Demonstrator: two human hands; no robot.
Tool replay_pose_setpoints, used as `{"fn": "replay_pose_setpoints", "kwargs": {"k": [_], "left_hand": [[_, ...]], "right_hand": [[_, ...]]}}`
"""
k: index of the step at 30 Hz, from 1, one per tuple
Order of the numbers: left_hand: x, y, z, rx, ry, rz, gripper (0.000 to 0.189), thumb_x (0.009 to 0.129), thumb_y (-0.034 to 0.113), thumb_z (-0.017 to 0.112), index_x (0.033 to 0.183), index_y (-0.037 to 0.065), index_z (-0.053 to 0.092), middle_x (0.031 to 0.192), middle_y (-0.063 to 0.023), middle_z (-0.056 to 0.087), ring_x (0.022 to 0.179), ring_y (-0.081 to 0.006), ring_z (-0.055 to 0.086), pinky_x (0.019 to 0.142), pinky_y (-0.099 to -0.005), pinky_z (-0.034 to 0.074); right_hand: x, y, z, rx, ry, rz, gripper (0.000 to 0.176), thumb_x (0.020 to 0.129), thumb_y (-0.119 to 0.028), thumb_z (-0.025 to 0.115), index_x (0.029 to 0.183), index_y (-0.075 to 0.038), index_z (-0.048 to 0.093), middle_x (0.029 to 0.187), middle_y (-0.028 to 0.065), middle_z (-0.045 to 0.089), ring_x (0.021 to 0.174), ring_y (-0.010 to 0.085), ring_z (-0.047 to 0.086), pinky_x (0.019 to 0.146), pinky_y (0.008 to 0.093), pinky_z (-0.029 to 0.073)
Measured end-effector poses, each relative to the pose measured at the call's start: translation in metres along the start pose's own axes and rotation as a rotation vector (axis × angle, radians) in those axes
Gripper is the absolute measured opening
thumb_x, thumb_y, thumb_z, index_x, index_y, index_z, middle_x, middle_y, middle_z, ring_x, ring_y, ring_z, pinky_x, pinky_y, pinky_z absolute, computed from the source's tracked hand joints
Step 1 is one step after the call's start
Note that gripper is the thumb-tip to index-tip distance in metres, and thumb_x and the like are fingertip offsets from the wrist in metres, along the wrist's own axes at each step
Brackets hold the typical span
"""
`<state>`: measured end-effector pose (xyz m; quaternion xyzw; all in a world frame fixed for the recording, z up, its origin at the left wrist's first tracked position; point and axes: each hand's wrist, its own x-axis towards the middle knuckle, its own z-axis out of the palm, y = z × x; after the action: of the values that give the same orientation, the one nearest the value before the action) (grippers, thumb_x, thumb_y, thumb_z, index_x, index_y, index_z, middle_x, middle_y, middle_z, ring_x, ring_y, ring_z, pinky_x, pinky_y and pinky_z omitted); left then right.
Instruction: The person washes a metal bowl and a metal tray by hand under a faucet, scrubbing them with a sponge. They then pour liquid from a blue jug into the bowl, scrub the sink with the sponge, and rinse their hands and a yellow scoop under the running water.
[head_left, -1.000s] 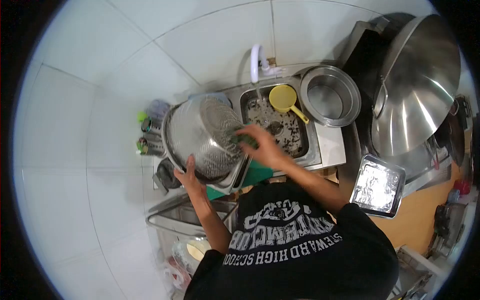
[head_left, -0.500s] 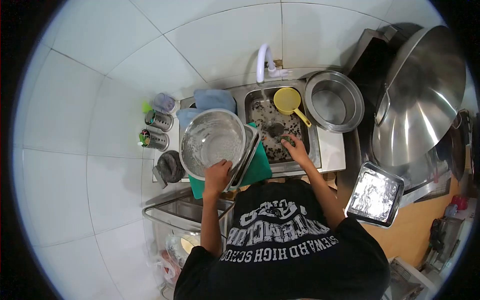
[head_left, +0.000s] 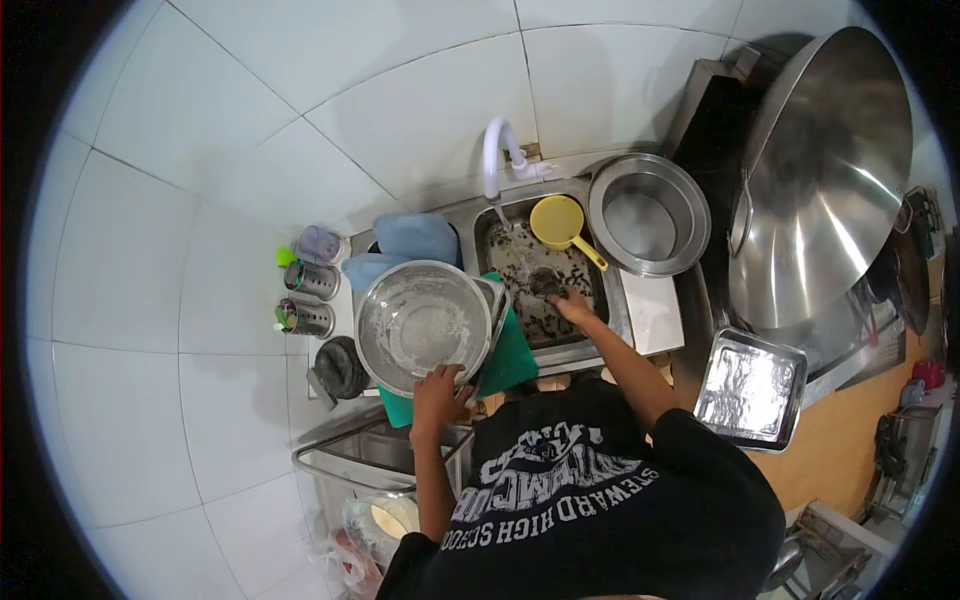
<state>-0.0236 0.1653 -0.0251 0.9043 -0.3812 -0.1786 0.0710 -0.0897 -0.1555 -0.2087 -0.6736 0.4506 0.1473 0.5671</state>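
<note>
A wide stainless steel bowl (head_left: 425, 320), wet and streaked with whitish residue inside, leans over metal trays on a green board (head_left: 512, 352). My left hand (head_left: 440, 396) is at the bowl's near rim, fingers hooked over the edge. In the sink (head_left: 590, 352), my right hand (head_left: 573, 307) reaches down near the drain, its fingers closed round a dark, rough clump like a scouring pad, mostly hidden. Water runs from the white faucet (head_left: 493, 160) into cloudy sink water with many dark bits. A yellow dipper (head_left: 557, 222) rests at the sink's back right.
Right of the sink stands a deep steel pot (head_left: 645, 220). A huge wok (head_left: 825, 190) leans beyond it, near a shiny rectangular tray (head_left: 750, 388). At left are blue cloths (head_left: 415, 238), perforated utensil holders (head_left: 305, 318) and a dark stone mortar (head_left: 341, 367).
The view has shifted and tilted. My right hand has moved a little toward the drain with the dark clump. My left hand stays at the bowl's rim, its fingers slightly more spread.
</note>
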Motion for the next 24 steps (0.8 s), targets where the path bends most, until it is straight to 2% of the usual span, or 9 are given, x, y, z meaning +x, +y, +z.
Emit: {"fn": "replay_pose_setpoints", "kwargs": {"k": [3, 6, 12, 13, 15, 19, 22, 23, 24], "left_hand": [[-0.003, 0.015, -0.008, -0.043, 0.218, 0.078, 0.038, 0.077, 0.018, 0.070, 0.113, 0.013, 0.059, 0.100, -0.0100, 0.063, 0.093, -0.0312, 0.061, 0.081, -0.0422, 0.044], [-0.010, 0.037, -0.024, -0.132, 0.390, 0.122, 0.032, 0.077, 0.010, 0.068, 0.107, 0.011, 0.061, 0.094, -0.0094, 0.064, 0.089, -0.0307, 0.061, 0.078, -0.0408, 0.044], [-0.054, 0.076, -0.004, -0.245, 0.534, 0.004, 0.015, 0.076, -0.002, 0.067, 0.089, 0.005, 0.066, 0.085, -0.0116, 0.068, 0.074, -0.0301, 0.065, 0.066, -0.0394, 0.049], [-0.068, 0.080, 0.007, -0.258, 0.591, -0.076, 0.014, 0.076, -0.004, 0.068, 0.087, 0.004, 0.066, 0.084, -0.0125, 0.068, 0.072, -0.0297, 0.065, 0.064, -0.0381, 0.050], [-0.102, 0.092, 0.021, -0.188, 0.639, -0.243, 0.013, 0.076, -0.007, 0.067, 0.084, 0.003, 0.066, 0.079, -0.0133, 0.068, 0.068, -0.0288, 0.066, 0.059, -0.0351, 0.052], [-0.165, 0.110, 0.035, -0.140, 0.554, -0.529, 0.012, 0.076, -0.007, 0.063, 0.083, 0.002, 0.064, 0.078, -0.0140, 0.067, 0.068, -0.0285, 0.066, 0.060, -0.0351, 0.052], [-0.165, 0.118, 0.037, -0.162, 0.538, -0.658, 0.012, 0.076, -0.008, 0.062, 0.082, 0.002, 0.063, 0.077, -0.0135, 0.066, 0.066, -0.0284, 0.065, 0.058, -0.0348, 0.051], [-0.159, 0.119, 0.036, -0.149, 0.581, -0.646, 0.013, 0.075, -0.009, 0.063, 0.079, 0.003, 0.062, 0.076, -0.0123, 0.066, 0.062, -0.0284, 0.064, 0.052, -0.0339, 0.050], [-0.145, 0.116, 0.034, -0.143, 0.566, -0.623, 0.015, 0.074, -0.010, 0.063, 0.080, 0.003, 0.063, 0.077, -0.0118, 0.067, 0.064, -0.0283, 0.064, 0.054, -0.0337, 0.050]], "right_hand": [[0.007, -0.008, -0.004, -0.301, -0.137, -0.038, 0.082, 0.084, -0.043, 0.063, 0.147, -0.004, 0.028, 0.149, 0.0204, 0.030, 0.138, 0.0360, 0.029, 0.112, 0.0456, 0.028], [-0.003, -0.042, -0.021, -0.584, 0.139, -0.275, 0.055, 0.086, -0.028, 0.060, 0.134, -0.004, 0.048, 0.140, 0.0225, 0.042, 0.130, 0.0372, 0.039, 0.109, 0.0461, 0.033], [0.116, -0.080, -0.043, -0.747, 0.472, -0.563, 0.037, 0.089, -0.016, 0.053, 0.124, -0.003, 0.055, 0.132, 0.0217, 0.047, 0.123, 0.0341, 0.045, 0.101, 0.0488, 0.040], [0.135, -0.091, -0.047, -0.735, 0.458, -0.580, 0.037, 0.089, -0.016, 0.053, 0.124, -0.003, 0.055, 0.132, 0.0217, 0.047, 0.123, 0.0341, 0.045, 0.101, 0.0488, 0.040], [0.167, -0.102, -0.052, -0.918, 0.044, -0.147, 0.036, 0.090, -0.018, 0.053, 0.122, -0.002, 0.056, 0.129, 0.0226, 0.050, 0.118, 0.0344, 0.050, 0.096, 0.0501, 0.044], [0.230, -0.075, -0.033, -1.150, -0.175, -0.054, 0.031, 0.091, -0.021, 0.051, 0.116, -0.004, 0.057, 0.111, 0.0188, 0.058, 0.093, 0.0324, 0.059, 0.078, 0.0470, 0.049], [0.261, -0.058, -0.017, -0.832, -0.082, 0.017, 0.024, 0.093, -0.024, 0.049, 0.106, -0.006, 0.056, 0.096, 0.0128, 0.056, 0.077, 0.0259, 0.054, 0.067, 0.0402, 0.047], [0.273, -0.051, -0.014, -0.456, -0.005, 0.094, 0.023, 0.093, -0.025, 0.048, 0.102, -0.006, 0.056, 0.091, 0.0108, 0.056, 0.072, 0.0238, 0.052, 0.063, 0.0379, 0.046], [0.293, -0.039, -0.008, 0.209, 0.060, 0.177, 0.022, 0.094, -0.026, 0.047, 0.099, -0.007, 0.056, 0.087, 0.0088, 0.055, 0.066, 0.0216, 0.051, 0.059, 0.0357, 0.046]]}}
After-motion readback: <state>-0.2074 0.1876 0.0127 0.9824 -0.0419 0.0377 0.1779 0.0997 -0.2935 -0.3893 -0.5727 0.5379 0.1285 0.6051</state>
